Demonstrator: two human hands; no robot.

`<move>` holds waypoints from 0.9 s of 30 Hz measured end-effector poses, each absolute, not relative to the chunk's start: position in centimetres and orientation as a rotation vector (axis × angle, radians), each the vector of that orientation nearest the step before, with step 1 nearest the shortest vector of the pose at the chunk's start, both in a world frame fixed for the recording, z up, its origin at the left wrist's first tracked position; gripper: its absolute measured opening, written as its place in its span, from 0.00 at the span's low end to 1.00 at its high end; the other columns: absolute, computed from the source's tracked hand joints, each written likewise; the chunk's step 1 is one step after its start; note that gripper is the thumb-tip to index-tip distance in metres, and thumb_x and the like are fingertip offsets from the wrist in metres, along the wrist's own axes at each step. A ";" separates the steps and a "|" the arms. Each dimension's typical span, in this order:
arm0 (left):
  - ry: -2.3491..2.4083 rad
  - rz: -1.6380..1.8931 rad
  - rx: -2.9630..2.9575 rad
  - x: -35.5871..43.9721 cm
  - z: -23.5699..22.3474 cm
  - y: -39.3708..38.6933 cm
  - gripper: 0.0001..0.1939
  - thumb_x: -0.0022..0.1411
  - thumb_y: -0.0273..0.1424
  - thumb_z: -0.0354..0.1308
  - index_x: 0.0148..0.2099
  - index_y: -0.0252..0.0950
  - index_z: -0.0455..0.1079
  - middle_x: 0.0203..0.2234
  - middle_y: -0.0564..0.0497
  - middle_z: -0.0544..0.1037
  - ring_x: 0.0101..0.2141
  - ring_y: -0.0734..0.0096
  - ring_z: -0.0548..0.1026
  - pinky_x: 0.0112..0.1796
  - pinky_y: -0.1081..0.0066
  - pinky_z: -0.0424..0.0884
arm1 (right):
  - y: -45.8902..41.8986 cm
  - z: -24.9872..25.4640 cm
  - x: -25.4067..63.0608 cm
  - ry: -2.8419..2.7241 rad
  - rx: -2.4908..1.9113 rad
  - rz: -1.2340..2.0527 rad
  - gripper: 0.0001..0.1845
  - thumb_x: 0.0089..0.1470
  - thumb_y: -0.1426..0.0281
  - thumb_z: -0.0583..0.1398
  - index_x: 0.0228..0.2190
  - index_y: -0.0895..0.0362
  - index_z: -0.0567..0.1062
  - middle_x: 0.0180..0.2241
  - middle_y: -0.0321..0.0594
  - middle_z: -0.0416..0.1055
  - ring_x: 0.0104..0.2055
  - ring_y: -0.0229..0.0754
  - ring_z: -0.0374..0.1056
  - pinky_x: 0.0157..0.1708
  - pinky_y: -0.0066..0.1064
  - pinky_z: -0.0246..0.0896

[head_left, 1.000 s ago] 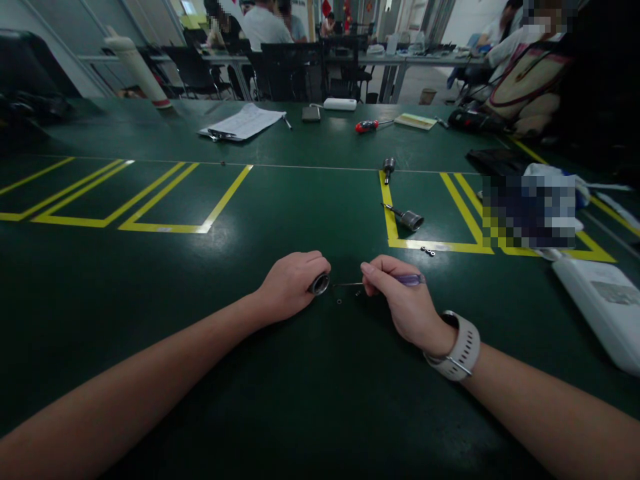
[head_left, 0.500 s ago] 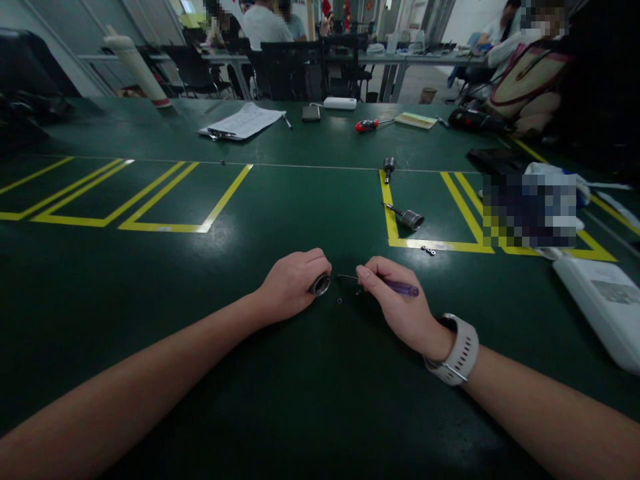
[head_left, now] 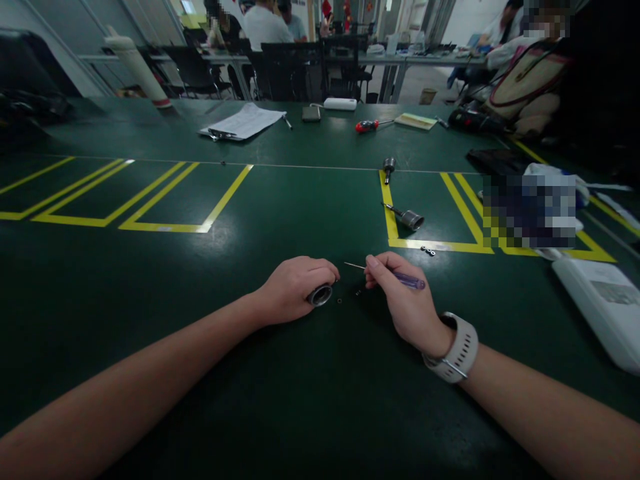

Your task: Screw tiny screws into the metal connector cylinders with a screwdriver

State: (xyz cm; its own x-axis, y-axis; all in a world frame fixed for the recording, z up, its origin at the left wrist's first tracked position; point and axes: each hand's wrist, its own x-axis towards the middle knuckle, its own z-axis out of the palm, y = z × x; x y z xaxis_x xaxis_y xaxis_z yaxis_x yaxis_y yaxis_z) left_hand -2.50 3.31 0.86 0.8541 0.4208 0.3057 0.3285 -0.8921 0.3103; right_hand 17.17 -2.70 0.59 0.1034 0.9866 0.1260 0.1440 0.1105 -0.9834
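My left hand (head_left: 296, 288) is closed around a hollow metal cup-shaped part (head_left: 321, 295), its round open end facing me. A slim screwdriver with a purple handle (head_left: 410, 280) is pinched in my right hand (head_left: 397, 290); its thin shaft (head_left: 354, 265) points left, apart from the metal part. Between the hands a tiny ring (head_left: 339, 301) lies on the green table, and a small dark piece (head_left: 357, 292) rests just left of my right fingers. Further off lie two metal parts with round cups and thin shanks, one nearer (head_left: 412, 220) and one behind it (head_left: 389, 167).
Several small rings (head_left: 428, 251) lie by the yellow tape. A red-black screwdriver (head_left: 367, 126), a clipboard with papers (head_left: 245, 123) and a white case (head_left: 340, 103) are toward the back. At right stands a white box-like device (head_left: 600, 307). People sit at far tables.
The screwdriver has drawn back slightly to the right and its tip has risen. My left hand has turned the metal part a little, so its opening faces me more.
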 end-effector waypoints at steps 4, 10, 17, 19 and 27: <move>0.682 0.660 2.692 -2.5 0.7 3.2 0.03 0.59 0.23 0.51 0.34 0.35 0.64 0.36 0.48 0.74 0.35 0.71 0.73 0.34 0.71 0.67 | -2.6 0.2 17.3 -1.304 -1.257 1.000 0.08 0.55 0.64 0.59 0.31 0.57 0.72 0.29 0.36 0.70 0.31 0.38 0.66 0.31 0.32 0.62; 1.126 1.041 2.477 -2.5 0.6 3.8 0.09 0.58 0.34 0.58 0.33 0.36 0.62 0.30 0.51 0.71 0.32 0.70 0.70 0.35 0.69 0.67 | -2.5 0.7 17.2 -1.508 -1.282 0.955 0.11 0.58 0.68 0.55 0.42 0.55 0.72 0.43 0.42 0.72 0.45 0.43 0.68 0.44 0.39 0.64; 1.451 1.159 2.405 -2.4 0.8 3.7 0.13 0.56 0.40 0.60 0.31 0.36 0.63 0.29 0.52 0.69 0.32 0.70 0.68 0.33 0.70 0.65 | -3.4 1.1 15.1 -2.166 -1.158 0.746 0.13 0.60 0.72 0.53 0.46 0.58 0.67 0.48 0.47 0.70 0.54 0.46 0.65 0.58 0.49 0.54; 1.480 1.161 2.391 -2.4 0.7 3.4 0.14 0.56 0.41 0.60 0.32 0.36 0.63 0.29 0.52 0.69 0.31 0.70 0.68 0.32 0.71 0.65 | -4.7 1.3 14.8 -2.331 -1.057 0.718 0.14 0.60 0.72 0.53 0.48 0.59 0.66 0.52 0.49 0.69 0.58 0.46 0.61 0.60 0.48 0.50; 1.579 1.054 2.270 -2.8 1.1 0.8 0.14 0.54 0.41 0.61 0.33 0.36 0.65 0.26 0.55 0.72 0.27 0.73 0.70 0.29 0.72 0.65 | -12.1 2.9 18.0 -2.727 -0.773 0.795 0.19 0.58 0.76 0.54 0.52 0.62 0.66 0.60 0.53 0.58 0.63 0.50 0.51 0.62 0.46 0.49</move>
